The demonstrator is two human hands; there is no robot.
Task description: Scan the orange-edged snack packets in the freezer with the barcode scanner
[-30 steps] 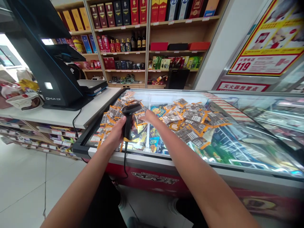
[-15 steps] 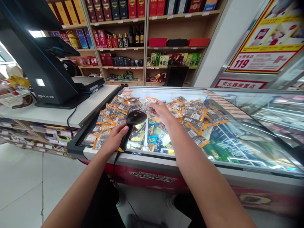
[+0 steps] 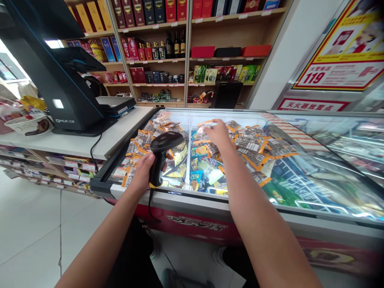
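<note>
The packet (image 3: 204, 131), clear with orange edging and blurred, is over the freezer's glass top, at about two o'clock from the scanner (image 3: 159, 163). Half a second ago it was just beyond the scanner's nose, above the divider (image 3: 189, 160); now it is on the three o'clock side of that strip, close to the right-hand pile (image 3: 249, 145) of similar packets. That gap suggests this packet is past the scanner and the handling has shifted to the right-hand side, though whether a code was read cannot be told. The right hand (image 3: 219, 132) has its fingers bent and nearly closed, pinching the packet by its near edge; whether the packet touches the pile beneath is unclear. The left hand (image 3: 143, 173) has its fingers wrapped around the scanner's handle, which stands more upright than it did half a second ago, with the head towards two o'clock. At ten o'clock from the scanner lies the left-hand pile (image 3: 143, 140). Colourful snack bags (image 3: 210, 172) show under the glass, inside the freezer (image 3: 198, 203). Further out, the till (image 3: 69, 102) stands on the counter (image 3: 81, 148) at ten o'clock, and stocked shelves (image 3: 162, 61) rise at twelve.
</note>
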